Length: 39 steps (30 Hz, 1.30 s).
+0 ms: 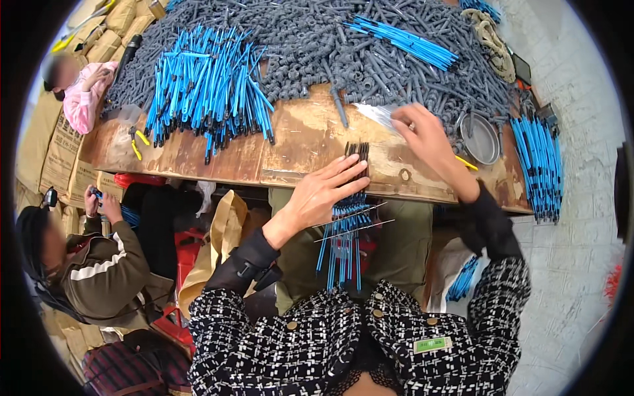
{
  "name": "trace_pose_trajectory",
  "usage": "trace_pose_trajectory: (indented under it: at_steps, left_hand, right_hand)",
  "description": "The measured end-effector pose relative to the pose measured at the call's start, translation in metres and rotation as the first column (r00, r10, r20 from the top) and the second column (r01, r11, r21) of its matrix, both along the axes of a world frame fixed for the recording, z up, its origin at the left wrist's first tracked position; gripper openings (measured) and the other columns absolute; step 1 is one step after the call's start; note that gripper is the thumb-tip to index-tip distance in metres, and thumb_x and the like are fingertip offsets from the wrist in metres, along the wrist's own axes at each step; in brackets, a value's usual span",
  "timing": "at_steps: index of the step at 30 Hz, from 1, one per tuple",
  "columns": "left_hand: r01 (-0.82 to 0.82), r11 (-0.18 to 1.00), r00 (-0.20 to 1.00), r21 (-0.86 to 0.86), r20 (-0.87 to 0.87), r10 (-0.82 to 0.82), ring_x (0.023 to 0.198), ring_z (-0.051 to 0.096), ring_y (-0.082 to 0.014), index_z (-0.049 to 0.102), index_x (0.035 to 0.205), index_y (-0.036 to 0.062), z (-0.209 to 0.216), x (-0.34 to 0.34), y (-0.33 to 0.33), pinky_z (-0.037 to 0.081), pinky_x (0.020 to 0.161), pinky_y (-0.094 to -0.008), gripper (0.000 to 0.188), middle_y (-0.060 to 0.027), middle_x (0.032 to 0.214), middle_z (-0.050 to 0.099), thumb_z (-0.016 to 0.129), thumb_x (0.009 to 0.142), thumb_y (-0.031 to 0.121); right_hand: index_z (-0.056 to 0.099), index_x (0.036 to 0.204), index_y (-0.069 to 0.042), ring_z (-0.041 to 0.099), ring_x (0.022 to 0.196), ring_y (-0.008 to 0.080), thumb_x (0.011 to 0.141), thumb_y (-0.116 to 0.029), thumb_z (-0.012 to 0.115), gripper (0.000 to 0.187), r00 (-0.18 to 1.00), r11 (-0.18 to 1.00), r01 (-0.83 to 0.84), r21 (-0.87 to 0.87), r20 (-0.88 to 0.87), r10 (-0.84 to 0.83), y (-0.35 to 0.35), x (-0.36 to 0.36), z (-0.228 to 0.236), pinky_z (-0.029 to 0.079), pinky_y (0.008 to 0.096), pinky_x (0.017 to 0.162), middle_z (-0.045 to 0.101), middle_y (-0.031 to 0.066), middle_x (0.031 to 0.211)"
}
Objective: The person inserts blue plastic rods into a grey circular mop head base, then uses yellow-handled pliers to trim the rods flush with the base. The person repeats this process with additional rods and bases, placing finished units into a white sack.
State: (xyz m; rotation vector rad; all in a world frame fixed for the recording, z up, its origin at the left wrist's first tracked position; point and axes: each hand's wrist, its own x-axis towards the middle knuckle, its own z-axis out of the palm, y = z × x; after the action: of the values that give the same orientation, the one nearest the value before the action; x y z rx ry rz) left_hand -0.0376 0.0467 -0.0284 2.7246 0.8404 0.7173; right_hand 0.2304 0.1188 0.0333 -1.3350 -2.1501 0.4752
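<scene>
My left hand [320, 196] lies flat with its fingers stretched over a row of slim blue rods with black ends [340, 245]. The black ends rest on the table's front edge, and the blue lengths hang over my lap. Two thin metal wires [353, 230] cross these rods just below the hand. Farther right, my right hand [426, 135] is raised over the table with its fingers bent together. Its fingertips meet a pale, shiny, thin bundle [375, 116]; what exactly they pinch is too small to make out.
A heap of grey ribbed plastic parts [290, 39] covers the back of the wooden table [297, 122]. Blue rods [205, 86] are piled at left, near yellow-handled pliers [137, 142]. A round metal dish [480, 140] stands at right. Two other people [99, 264] are on the left.
</scene>
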Motion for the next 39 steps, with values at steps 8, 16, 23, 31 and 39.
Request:
trace_pose_trajectory:
  at_steps: [8, 16, 23, 31, 39]
  left_hand:
    - [-0.048, 0.997, 0.998, 0.053, 0.031, 0.046, 0.139, 0.047, -0.0257, 0.062, 0.133, 0.0165, 0.001, 0.004, 0.0, 0.043, 0.114, -0.0378, 0.049, -0.0037, 0.149, 0.052, 0.055, 0.084, 0.01]
    - [-0.025, 1.0, 0.999, -0.003, 0.039, 0.025, 0.143, 0.04, -0.0285, 0.061, 0.13, 0.0107, -0.004, 0.002, 0.0, 0.038, 0.118, -0.04, 0.069, -0.0084, 0.15, 0.049, 0.066, 0.062, -0.005]
    - [-0.051, 0.997, 0.998, -0.059, 0.022, 0.052, 0.141, 0.044, -0.0285, 0.062, 0.133, 0.0139, 0.006, 0.004, -0.002, 0.039, 0.116, -0.0408, 0.057, -0.0075, 0.149, 0.052, 0.056, 0.077, 0.003]
    - [-0.058, 0.995, 0.998, -0.083, 0.01, 0.059, 0.142, 0.044, -0.0273, 0.062, 0.133, 0.0144, 0.007, 0.004, -0.001, 0.039, 0.117, -0.0404, 0.055, -0.0065, 0.149, 0.052, 0.056, 0.079, 0.005]
    - [-0.056, 0.996, 0.998, -0.066, 0.006, 0.057, 0.142, 0.044, -0.0273, 0.061, 0.134, 0.0145, 0.005, 0.005, -0.001, 0.039, 0.117, -0.0404, 0.056, -0.0067, 0.149, 0.051, 0.056, 0.079, 0.005]
  right_hand:
    - [0.07, 0.089, -0.003, 0.067, 0.085, 0.039, 0.083, -0.021, 0.068, 0.019, 0.92, 0.993, 0.083, -0.08, 0.39, -0.046, 0.057, -0.004, -0.008, 0.051, 0.0475, 0.073, 0.069, 0.0187, 0.084]
    - [0.07, 0.1, -0.005, 0.062, 0.09, 0.0341, 0.083, -0.007, 0.066, 0.018, 0.944, 0.969, -0.134, 0.205, 0.323, 0.063, -0.022, -0.011, -0.01, 0.05, 0.0444, 0.072, 0.061, 0.0122, 0.091]
    - [0.065, 0.109, -0.002, 0.064, 0.088, 0.034, 0.078, 0.002, 0.059, 0.033, 0.94, 0.951, -0.173, 0.257, 0.332, 0.081, -0.038, -0.011, -0.043, 0.054, 0.0443, 0.073, 0.056, 0.0148, 0.094]
    - [0.06, 0.112, -0.001, 0.064, 0.088, 0.036, 0.083, -0.002, 0.059, 0.029, 0.95, 0.964, -0.195, 0.18, 0.279, 0.14, -0.035, -0.011, -0.047, 0.054, 0.0448, 0.072, 0.055, 0.0154, 0.094]
    - [0.056, 0.107, -0.001, 0.064, 0.089, 0.0359, 0.083, -0.003, 0.058, 0.024, 0.938, 0.949, -0.244, 0.198, 0.297, 0.179, -0.032, -0.014, -0.049, 0.054, 0.0446, 0.071, 0.054, 0.0152, 0.094]
